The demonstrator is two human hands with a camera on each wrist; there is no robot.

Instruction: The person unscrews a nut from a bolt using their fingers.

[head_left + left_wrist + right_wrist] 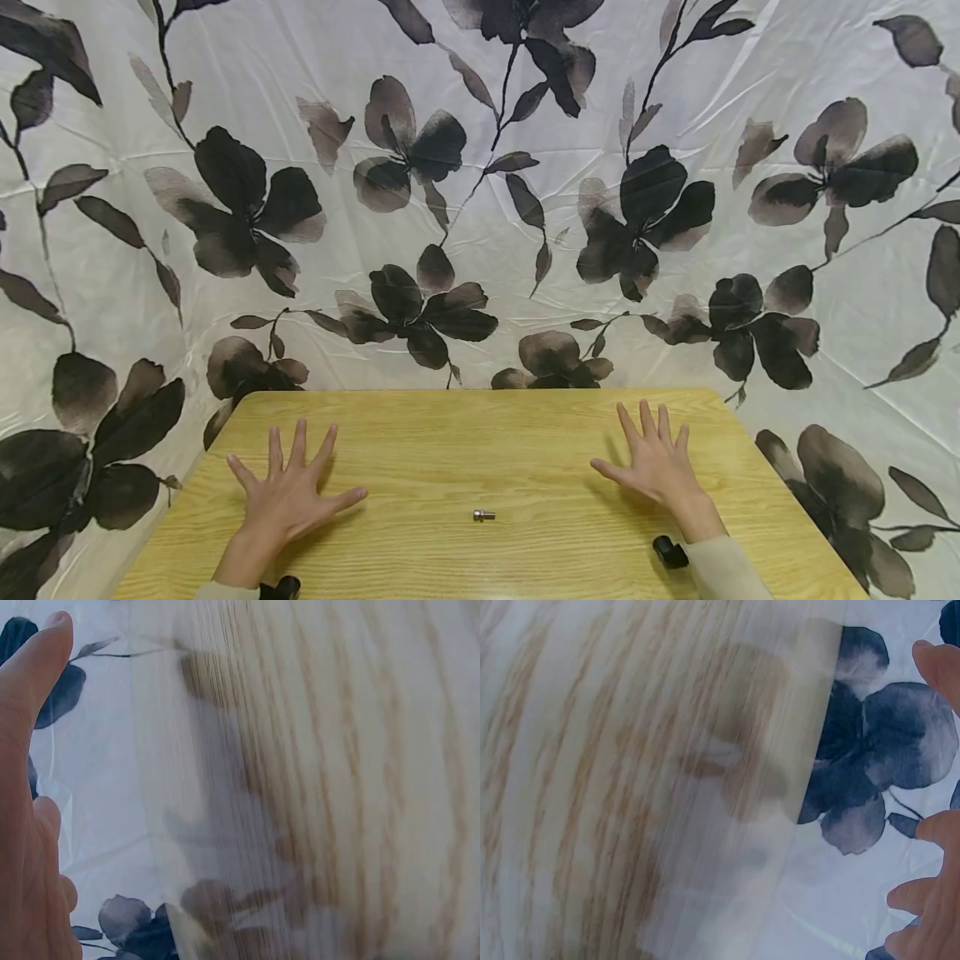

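Observation:
A small silvery metal screw with a thick cylindrical head [483,516] lies on its side on the wooden table, its head toward the left. To its left, my left hand [288,493] is spread with the fingers straight and holds nothing. On the other side, my right hand [660,465] is likewise spread, fingers apart, with nothing in it. Both hands are well apart from the screw. The left wrist view catches the thumb and part of the left hand [22,787] at its edge; part of the right hand [934,900] shows in the right wrist view. Neither wrist view includes the screw.
The yellow wood-grain table [480,442] has rounded far corners. Behind and beside it hangs a white cloth [540,275] printed with dark flowers. A black wrist device sits at the left cuff [281,588] and another at the right cuff [670,552].

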